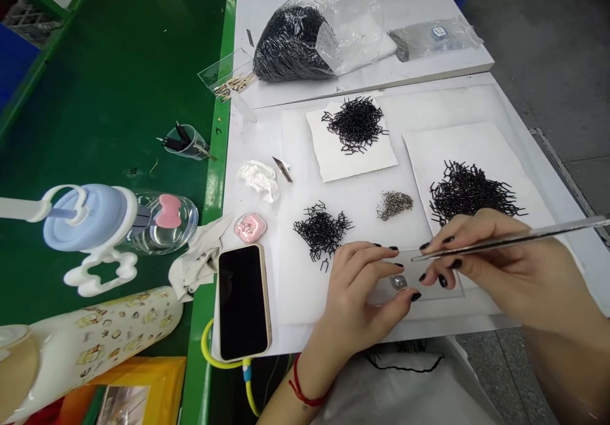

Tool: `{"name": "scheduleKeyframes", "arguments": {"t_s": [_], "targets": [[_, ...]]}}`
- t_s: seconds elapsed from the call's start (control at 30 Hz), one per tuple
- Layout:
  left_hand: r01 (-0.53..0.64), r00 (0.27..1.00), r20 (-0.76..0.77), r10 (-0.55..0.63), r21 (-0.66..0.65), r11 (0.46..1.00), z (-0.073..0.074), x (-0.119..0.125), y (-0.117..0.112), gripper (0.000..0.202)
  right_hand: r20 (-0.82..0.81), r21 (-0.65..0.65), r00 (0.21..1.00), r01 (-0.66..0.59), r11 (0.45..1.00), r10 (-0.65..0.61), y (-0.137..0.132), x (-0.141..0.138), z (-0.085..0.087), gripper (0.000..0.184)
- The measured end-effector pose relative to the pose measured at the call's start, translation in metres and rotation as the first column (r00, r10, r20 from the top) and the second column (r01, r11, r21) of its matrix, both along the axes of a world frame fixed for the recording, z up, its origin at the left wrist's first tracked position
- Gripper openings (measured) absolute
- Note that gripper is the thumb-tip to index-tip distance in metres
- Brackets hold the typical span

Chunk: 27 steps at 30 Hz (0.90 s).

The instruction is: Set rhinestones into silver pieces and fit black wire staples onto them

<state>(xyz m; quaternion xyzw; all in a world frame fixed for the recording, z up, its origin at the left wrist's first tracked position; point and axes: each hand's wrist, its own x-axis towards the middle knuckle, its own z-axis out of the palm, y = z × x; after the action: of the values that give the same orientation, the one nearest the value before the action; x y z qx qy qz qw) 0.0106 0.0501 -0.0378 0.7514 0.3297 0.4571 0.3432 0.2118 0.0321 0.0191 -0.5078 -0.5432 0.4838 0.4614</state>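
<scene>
My right hand grips metal tweezers, whose tips point left above a transparent plate. My left hand rests at the plate's left side, fingers stretched out and thumb apart, with nothing seen in its grasp. Between its fingers and thumb, a small shiny drop-like spot lies on the plate. Behind the hands is a small heap of tiny metallic bits. One pile of short bent black pieces lies beyond my left fingers; another black pile sits on white paper behind my right hand.
A third black pile lies on paper farther back, before a plastic bag of black pieces. At left are a phone with a yellow cable, a pink case, crumpled tissue, a blade and drinking bottles.
</scene>
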Motion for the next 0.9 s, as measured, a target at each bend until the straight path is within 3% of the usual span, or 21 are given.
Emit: {"name": "scheduleKeyframes", "arguments": {"t_s": [0.27, 0.9], "targets": [[0.000, 1.000, 0.025, 0.000, -0.012, 1.000, 0.001, 0.001, 0.001, 0.015, -0.097, -0.020, 0.987, -0.127, 0.992, 0.125, -0.014, -0.011, -0.011, 0.018], [0.003, 0.998, 0.061, -0.002, -0.015, 1.000, 0.000, 0.001, 0.001, 0.020, -0.119, -0.023, 0.983, -0.147, 0.989, 0.143, -0.014, -0.009, -0.015, 0.019]]}}
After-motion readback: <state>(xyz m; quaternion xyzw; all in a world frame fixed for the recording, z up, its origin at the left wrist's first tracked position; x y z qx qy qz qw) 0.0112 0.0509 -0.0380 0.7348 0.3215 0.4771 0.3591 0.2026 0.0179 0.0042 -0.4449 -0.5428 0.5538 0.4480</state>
